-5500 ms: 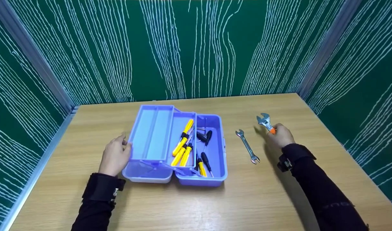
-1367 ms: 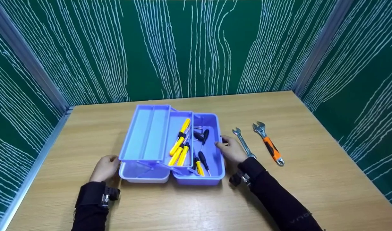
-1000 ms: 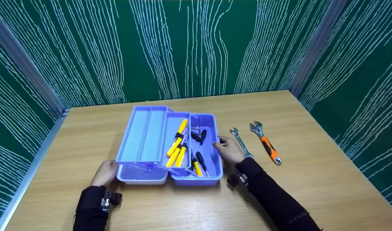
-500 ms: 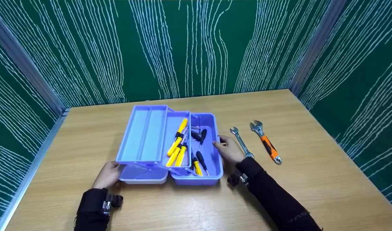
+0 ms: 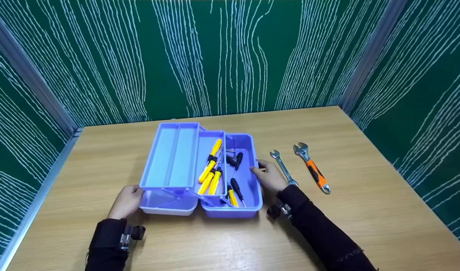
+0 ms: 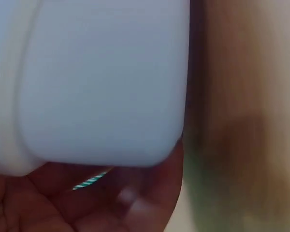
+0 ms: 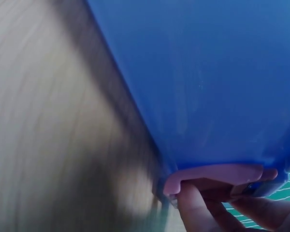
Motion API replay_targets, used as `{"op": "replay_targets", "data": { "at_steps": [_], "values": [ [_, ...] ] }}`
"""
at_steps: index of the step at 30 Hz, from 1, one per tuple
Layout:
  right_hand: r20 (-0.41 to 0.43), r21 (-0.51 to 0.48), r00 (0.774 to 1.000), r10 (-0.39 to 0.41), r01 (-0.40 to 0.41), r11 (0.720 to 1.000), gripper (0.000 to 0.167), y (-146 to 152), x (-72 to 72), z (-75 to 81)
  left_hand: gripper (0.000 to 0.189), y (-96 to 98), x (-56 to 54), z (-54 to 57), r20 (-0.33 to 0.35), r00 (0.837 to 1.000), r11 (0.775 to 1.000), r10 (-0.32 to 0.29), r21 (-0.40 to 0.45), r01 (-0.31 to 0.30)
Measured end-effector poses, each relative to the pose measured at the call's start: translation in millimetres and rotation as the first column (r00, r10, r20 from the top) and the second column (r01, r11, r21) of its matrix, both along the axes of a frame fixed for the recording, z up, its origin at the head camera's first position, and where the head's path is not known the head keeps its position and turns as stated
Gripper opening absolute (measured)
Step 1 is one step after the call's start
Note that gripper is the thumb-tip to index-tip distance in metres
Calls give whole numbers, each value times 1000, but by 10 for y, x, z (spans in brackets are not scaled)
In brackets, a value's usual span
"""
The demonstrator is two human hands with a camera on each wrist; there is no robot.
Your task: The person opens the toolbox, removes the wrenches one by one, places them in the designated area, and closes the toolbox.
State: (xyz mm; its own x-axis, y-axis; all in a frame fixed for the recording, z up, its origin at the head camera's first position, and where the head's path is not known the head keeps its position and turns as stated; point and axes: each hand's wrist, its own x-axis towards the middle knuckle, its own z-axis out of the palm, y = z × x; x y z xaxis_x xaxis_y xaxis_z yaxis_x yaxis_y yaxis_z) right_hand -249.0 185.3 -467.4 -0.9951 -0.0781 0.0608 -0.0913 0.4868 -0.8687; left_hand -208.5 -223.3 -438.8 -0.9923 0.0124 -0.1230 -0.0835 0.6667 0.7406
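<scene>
A purple toolbox (image 5: 233, 213) stands unfolded on the table, its stepped trays swung out to the left. My left hand (image 5: 126, 202) holds the outer edge of the pale lid (image 5: 171, 209); in the left wrist view the fingers (image 6: 154, 205) curl under its corner (image 6: 106, 92). My right hand (image 5: 270, 177) grips the toolbox's right wall, thumb at the rim. In the right wrist view its fingers (image 7: 195, 208) are at a pink latch (image 7: 222, 172). Yellow-handled screwdrivers (image 5: 207, 175) lie in the middle tray, and black-handled ones (image 5: 235, 188) lie in the bottom.
Right of the box, an open-end wrench (image 5: 284, 167) lies close behind my right wrist. Farther right is an adjustable wrench (image 5: 316, 174) with an orange and black handle. The upper tray (image 5: 169, 158) has two compartments. Green walls with white lines (image 5: 230, 56) enclose the table's sides and back.
The adjustable wrench was set down on the table, and my right hand moved to the toolbox's right wall. My left hand shifted down to the lid edge; lid and trays have just moved slightly right.
</scene>
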Motion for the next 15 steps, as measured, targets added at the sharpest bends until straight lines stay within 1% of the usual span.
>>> {"op": "replay_targets", "data": {
  "at_steps": [4, 6, 8, 10, 11, 12, 13, 15],
  "values": [
    [3, 4, 1000, -2, 2, 1000, 40, 0, 3, 4, 43, -12, -13, 62, 35, 999, 998, 30, 57, -32],
    [13, 6, 1000, -7, 7, 1000, 41, -1, 3, 0, 46, -15, -18, 86, 68, 997, 989, 31, 143, -41],
    [14, 14, 1000, -4, 4, 1000, 42, 0, 2, -7, 48, -12, -12, 111, 89, 996, 965, 26, 256, -48],
    [18, 12, 1000, -7, 7, 1000, 42, -3, 1, -8, 49, 6, -5, 142, 117, 993, 930, 28, 361, -69],
    [18, 11, 1000, -10, 9, 1000, 42, -2, 2, -7, 49, 18, 3, 164, 124, 992, 915, 25, 397, -73],
    [19, 12, 1000, -9, 9, 1000, 42, 1, 3, -6, 49, 29, 9, 188, 122, 992, 908, 29, 411, -77],
    [18, 11, 1000, -9, 9, 1000, 42, 4, 3, -4, 48, 42, 20, 217, 111, 993, 911, 35, 405, -77],
    [20, 7, 1000, -8, 8, 1000, 42, 7, 6, 1, 46, 75, 40, 281, 78, 996, 928, 46, 365, -72]
  ]
}}
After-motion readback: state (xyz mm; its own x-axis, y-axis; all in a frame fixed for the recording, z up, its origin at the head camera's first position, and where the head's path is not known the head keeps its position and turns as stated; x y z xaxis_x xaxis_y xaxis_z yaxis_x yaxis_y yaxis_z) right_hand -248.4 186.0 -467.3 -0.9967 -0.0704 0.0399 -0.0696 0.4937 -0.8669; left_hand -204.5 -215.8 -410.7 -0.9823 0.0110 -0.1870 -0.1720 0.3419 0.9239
